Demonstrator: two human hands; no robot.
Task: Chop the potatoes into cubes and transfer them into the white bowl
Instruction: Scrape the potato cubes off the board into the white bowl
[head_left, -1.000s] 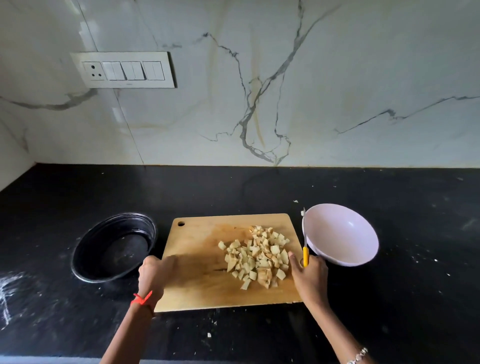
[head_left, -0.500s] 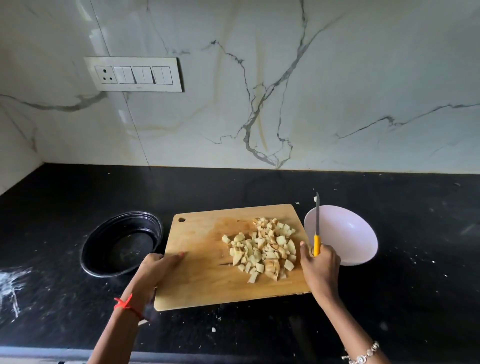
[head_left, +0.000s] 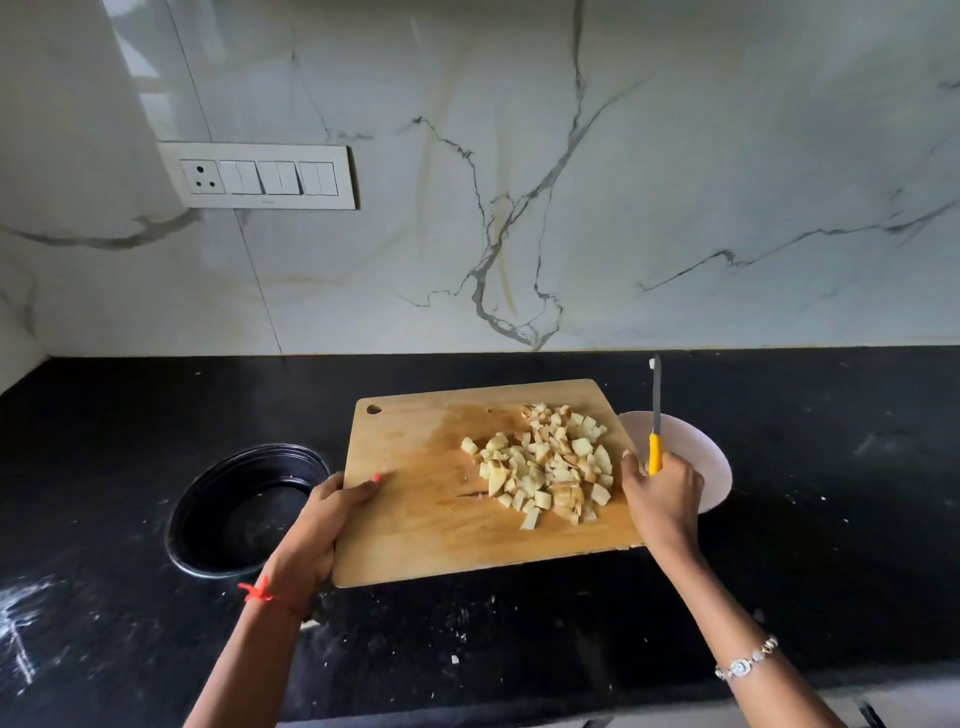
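**Surface.** The black stone countertop (head_left: 779, 597) is as it was, with pale scraps scattered under and between the forearms.

**Board.** A second ago the rectangular wooden chopping board (head_left: 415, 519) lay flat on the counter. It is now raised clear and carried toward the right-hand side, so that its right edge overlaps part of the white bowl. It sits roughly level.

**Black vessel.** The round black bowl (head_left: 179, 540) stands on the counter just outside the left hand. It has not moved and appears empty.

**Target.** The shallow round white bowl (head_left: 711, 467) lies just beyond the right hand, partly hidden by that hand and the board. The part that shows holds no potato.

**Task item.** The pile of pale potato cubes (head_left: 545, 467) rests on the board's right half, close beside the right thumb. None has reached the bowl.

**Hands.** The hands are well apart, one at each side of the board.
- The left hand (head_left: 327, 514) is clamped on the board's left edge, thumb on top.
- The right hand (head_left: 660, 499) is wrapped round the yellow-handled knife (head_left: 656, 415), whose blade points away over the bowl.
- The right thumb meets the board's right edge. Whether the right fingers bear the board from below cannot be told.

**Assessment.** Chopping appears finished and the transfer has begun. The next move likely calls for tilting the board toward the right hand and sweeping with the blade. The main risk is cubes spilling past the bowl's low rim.
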